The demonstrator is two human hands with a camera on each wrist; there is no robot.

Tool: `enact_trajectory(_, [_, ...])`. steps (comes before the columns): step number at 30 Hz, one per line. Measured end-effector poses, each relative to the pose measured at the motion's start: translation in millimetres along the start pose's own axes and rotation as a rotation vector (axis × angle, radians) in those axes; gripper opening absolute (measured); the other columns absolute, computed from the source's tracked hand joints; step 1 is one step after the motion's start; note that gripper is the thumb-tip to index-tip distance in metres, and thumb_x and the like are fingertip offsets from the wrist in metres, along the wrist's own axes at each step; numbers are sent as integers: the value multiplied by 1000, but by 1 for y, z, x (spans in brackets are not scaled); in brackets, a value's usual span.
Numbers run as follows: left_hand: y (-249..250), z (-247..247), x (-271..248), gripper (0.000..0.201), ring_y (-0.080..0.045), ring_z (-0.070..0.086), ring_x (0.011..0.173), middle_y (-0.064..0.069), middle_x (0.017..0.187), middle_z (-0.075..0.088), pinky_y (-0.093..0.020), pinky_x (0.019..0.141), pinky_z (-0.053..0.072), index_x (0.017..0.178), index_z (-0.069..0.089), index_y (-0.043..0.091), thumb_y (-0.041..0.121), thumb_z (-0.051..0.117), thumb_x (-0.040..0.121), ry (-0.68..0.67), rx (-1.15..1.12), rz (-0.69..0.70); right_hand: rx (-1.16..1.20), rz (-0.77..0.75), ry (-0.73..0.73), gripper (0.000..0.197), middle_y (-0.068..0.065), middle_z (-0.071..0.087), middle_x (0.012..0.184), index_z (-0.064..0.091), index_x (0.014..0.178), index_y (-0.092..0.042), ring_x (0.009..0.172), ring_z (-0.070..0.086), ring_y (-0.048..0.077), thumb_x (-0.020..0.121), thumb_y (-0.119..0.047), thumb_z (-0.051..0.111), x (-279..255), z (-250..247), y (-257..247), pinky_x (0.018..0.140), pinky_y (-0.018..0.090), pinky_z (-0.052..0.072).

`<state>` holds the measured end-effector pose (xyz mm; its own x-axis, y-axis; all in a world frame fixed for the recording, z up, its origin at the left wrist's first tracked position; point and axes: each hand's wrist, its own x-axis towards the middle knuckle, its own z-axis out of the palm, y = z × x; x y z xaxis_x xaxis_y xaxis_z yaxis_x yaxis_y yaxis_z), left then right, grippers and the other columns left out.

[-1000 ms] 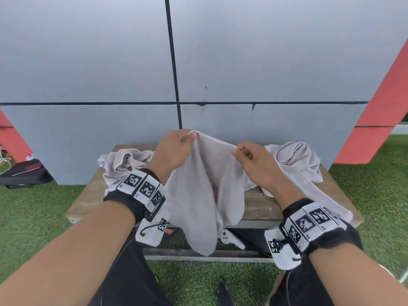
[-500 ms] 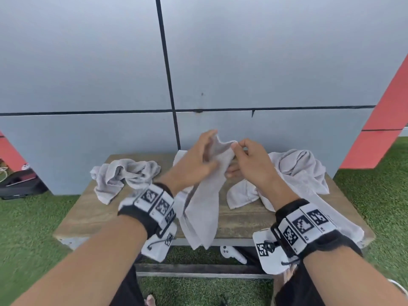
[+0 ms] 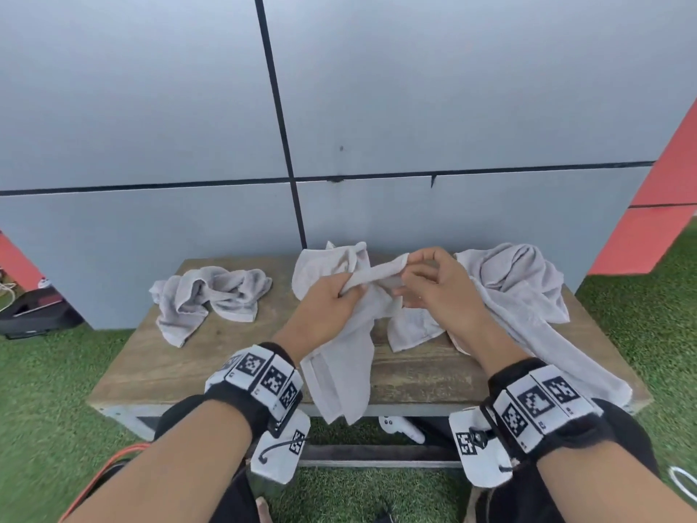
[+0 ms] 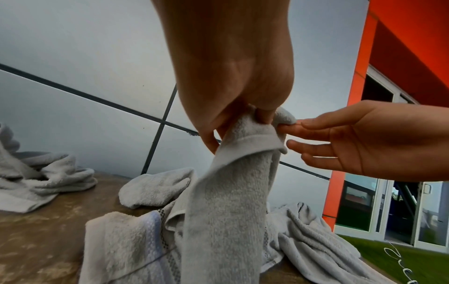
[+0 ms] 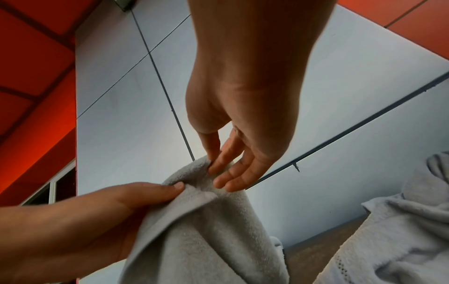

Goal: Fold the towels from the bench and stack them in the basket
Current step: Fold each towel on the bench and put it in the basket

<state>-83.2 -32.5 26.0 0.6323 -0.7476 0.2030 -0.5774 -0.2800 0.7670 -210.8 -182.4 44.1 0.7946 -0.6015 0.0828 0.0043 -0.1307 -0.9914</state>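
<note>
Head view shows my left hand (image 3: 332, 307) gripping the pale grey terry towel (image 3: 345, 371) mid-fold, right hand (image 3: 433, 286) pinching its corner; next, I'd align the edges.

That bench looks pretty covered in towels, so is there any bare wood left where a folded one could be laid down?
Yes: the bench is bare along its front left, between the crumpled towel at the left and the towel held up by both hands. A narrower bare strip lies front centre. The right side is crowded by the big draped towel.
</note>
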Motion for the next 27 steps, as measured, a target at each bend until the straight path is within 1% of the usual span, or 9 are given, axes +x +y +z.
enact_trajectory(2, [2, 4, 1, 33, -3, 31, 50, 6, 62, 40, -17, 49, 28, 74, 46, 15, 26, 49, 105, -41, -27, -2, -98, -44, -34, 37, 1, 73, 99, 53, 122, -14, 85, 70, 15, 90, -1, 66, -4, -2, 0, 81, 45, 57])
enact_trajectory(4, [7, 8, 1, 30, -5, 34, 56, 1, 66, 42, -18, 54, 30, 79, 48, 12, 27, 47, 105, -58, -62, 9, -196, -109, -101, 52, -2, 69, 103, 52, 128, -27, 86, 65, 4, 88, 4, 64, -9, -1, -2, 76, 27, 56])
enact_trajectory(6, [11, 11, 1, 35, -8, 43, 65, -9, 73, 51, -22, 64, 36, 96, 57, 2, 33, 45, 106, -79, -103, 6, -260, -178, -176, 66, -4, 62, 110, 51, 133, -33, 83, 60, -3, 85, 12, 58, -13, 1, -3, 74, 17, 52])
enact_trajectory(9, [20, 10, -3, 32, -6, 51, 70, -3, 80, 67, -26, 73, 42, 108, 66, 12, 37, 45, 106, -118, -130, 28, -342, -223, -229, 67, -17, 60, 103, 59, 126, -34, 80, 60, 2, 81, 15, 59, -18, 5, -2, 75, 15, 52])
enact_trajectory(11, [25, 7, -5, 32, -6, 56, 81, -10, 98, 73, -26, 80, 42, 114, 69, 19, 40, 47, 105, -144, -144, 45, -386, -249, -212, 55, -15, 64, 97, 65, 115, -31, 78, 62, 11, 78, 10, 65, -19, 7, 0, 76, 23, 54])
enact_trajectory(15, [29, -3, -11, 15, 6, 49, 56, 12, 72, 59, -10, 59, 36, 91, 63, 22, 35, 69, 94, -158, -131, 14, -499, -295, -50, 17, -9, 69, 86, 69, 95, -25, 76, 63, 10, 83, -13, 73, -17, 8, 1, 72, 32, 53])
enact_trajectory(18, [17, -7, -17, 26, -4, 41, 53, 14, 63, 52, -16, 52, 32, 85, 56, 26, 26, 82, 81, -226, -77, -16, -484, -319, 50, 8, -9, 70, 83, 70, 87, -19, 75, 63, 9, 85, -12, 72, -17, 6, -7, 72, 30, 52])
enact_trajectory(22, [4, -12, -22, 38, -3, 33, 48, 12, 57, 40, -21, 53, 28, 66, 43, 19, 26, 70, 93, -155, 0, -58, -425, -287, 97, 7, -7, 67, 76, 69, 84, -15, 67, 58, 8, 86, -7, 71, -15, 2, -15, 68, 29, 52])
enact_trajectory(27, [16, -19, -16, 41, -8, 31, 51, 6, 61, 34, -17, 47, 29, 71, 34, 17, 34, 52, 104, -46, 22, -65, -405, -236, 34, 36, -6, 65, 99, 58, 118, -29, 82, 64, 12, 88, -13, 69, -14, 3, -11, 70, 15, 47])
